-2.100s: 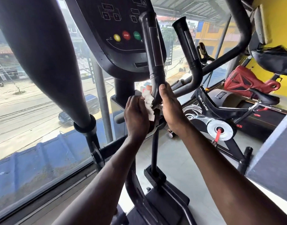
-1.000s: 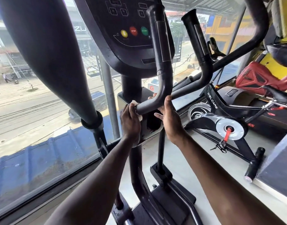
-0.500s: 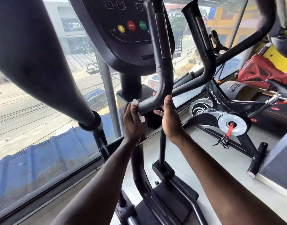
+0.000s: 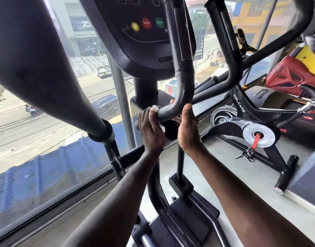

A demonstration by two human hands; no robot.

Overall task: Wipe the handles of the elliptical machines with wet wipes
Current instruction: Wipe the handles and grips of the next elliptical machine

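A black curved fixed handle (image 4: pixel 184 72) of the elliptical rises in front of the console (image 4: pixel 140 32) and bends left at its base. My left hand (image 4: pixel 150 129) is wrapped around the low, near-horizontal end of that handle, shut on a white wet wipe (image 4: pixel 154 108) that peeks out above the fingers. My right hand (image 4: pixel 187 129) grips the same handle at its bend, thumb up against the tube. A second fixed handle (image 4: pixel 224 41) stands further right. The thick moving arm (image 4: pixel 46 68) fills the upper left.
A black spin bike (image 4: pixel 251 129) labelled WELCARE stands to the right on the pale floor. A glass window (image 4: pixel 46 157) runs along the left, with a street below. The elliptical's base and pedal rails (image 4: pixel 188 220) lie under my arms. A red machine part (image 4: pixel 292 75) is at far right.
My left hand with the wipe slid from the upright part of the handle down to its low left end. My right hand followed to the bend. The view moved closer.
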